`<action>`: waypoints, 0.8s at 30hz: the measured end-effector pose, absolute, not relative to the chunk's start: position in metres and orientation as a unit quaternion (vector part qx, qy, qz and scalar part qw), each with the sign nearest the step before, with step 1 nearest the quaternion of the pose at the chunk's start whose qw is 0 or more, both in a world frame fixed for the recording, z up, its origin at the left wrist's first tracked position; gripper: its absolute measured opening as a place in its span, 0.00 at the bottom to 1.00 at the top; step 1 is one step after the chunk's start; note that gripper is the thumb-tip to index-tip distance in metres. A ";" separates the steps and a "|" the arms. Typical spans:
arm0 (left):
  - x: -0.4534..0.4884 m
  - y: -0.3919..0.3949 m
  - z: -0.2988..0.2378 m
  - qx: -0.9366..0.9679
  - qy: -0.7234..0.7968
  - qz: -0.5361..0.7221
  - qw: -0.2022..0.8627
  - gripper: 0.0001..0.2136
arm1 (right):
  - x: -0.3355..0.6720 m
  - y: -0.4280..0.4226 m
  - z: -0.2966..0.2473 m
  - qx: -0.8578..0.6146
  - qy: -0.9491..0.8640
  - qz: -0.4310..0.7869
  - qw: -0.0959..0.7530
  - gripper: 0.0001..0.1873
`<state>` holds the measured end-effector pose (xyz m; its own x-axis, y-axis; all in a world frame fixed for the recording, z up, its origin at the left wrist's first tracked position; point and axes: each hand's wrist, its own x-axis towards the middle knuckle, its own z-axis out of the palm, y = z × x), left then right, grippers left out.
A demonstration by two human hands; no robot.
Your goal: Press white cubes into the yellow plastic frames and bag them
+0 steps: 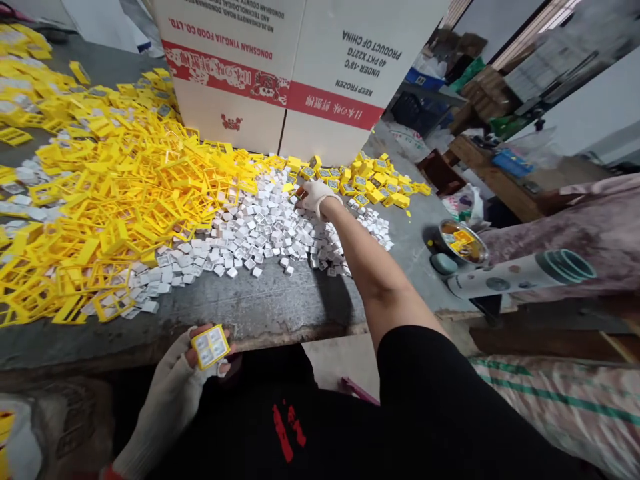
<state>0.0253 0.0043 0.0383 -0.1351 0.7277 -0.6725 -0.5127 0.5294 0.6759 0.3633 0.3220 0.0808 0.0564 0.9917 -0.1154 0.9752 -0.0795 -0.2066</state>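
1. Worktable, dim rm.: a grey tabletop point(280, 303), scuffed & worn along its near edge, runs across the view, w/ loose pcs. heaped over its far side.
2. Bkgd., upper R: a wooden bench point(480, 157), a blue crate point(425, 79) & stacked cartons crowd the rm.; a striped sack point(565, 407) lies lower R.
3. A big white box point(320, 73), its print upside down, stands behind the heaps & blocks the view beyond.
4. Yellow frames point(150, 173) pile up at L; white tiles point(270, 227) spread mid-table, partly hidden by the R forearm; filled blocks point(375, 177) cluster near the box's R corner.
5. Far R: a metal bowl point(483, 257) w/ yellow pcs., a tumbler point(500, 281) just beside it & a person in mauve point(550, 247).
6. Gloved L hand point(183, 367), fingers curled, grips a yellow block point(211, 347) w/ four white tiles, just off the table's near edge.
7. Gloved R hand point(317, 195), fingers bent, reaches the tiles' far side by the filled blocks; can't tell how far open or if it holds anything.
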 end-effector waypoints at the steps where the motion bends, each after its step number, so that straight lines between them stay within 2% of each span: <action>1: 0.024 0.004 0.038 0.105 0.571 0.478 0.659 0.33 | 0.364 0.319 0.081 -0.723 -0.679 0.116 0.046 0.23; 7: 0.026 0.003 0.040 0.146 0.522 0.494 0.680 0.28 | 0.374 0.292 0.102 -0.713 -0.687 0.070 0.119 0.25; 11: 0.034 0.001 0.045 0.150 0.522 0.524 0.656 0.26 | 0.374 0.271 0.129 -0.699 -0.704 0.025 0.122 0.22; 15: 0.037 -0.012 0.050 0.146 0.504 0.540 0.658 0.23 | 0.354 0.229 0.141 -0.633 -0.769 -0.037 0.078 0.18; 19: 0.037 -0.029 0.052 0.145 0.475 0.528 0.689 0.21 | 0.309 0.162 0.119 -0.490 -0.867 -0.087 0.008 0.14; 24: 0.040 -0.043 0.047 0.143 0.452 0.518 0.712 0.22 | 0.260 0.099 0.082 -0.371 -0.922 -0.049 -0.097 0.19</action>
<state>0.0397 -0.0431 0.0467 0.0554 0.8665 -0.4961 -0.6081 0.4233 0.6715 0.2604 0.0989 0.0816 -0.7056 0.6943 -0.1416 0.6753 0.7194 0.1623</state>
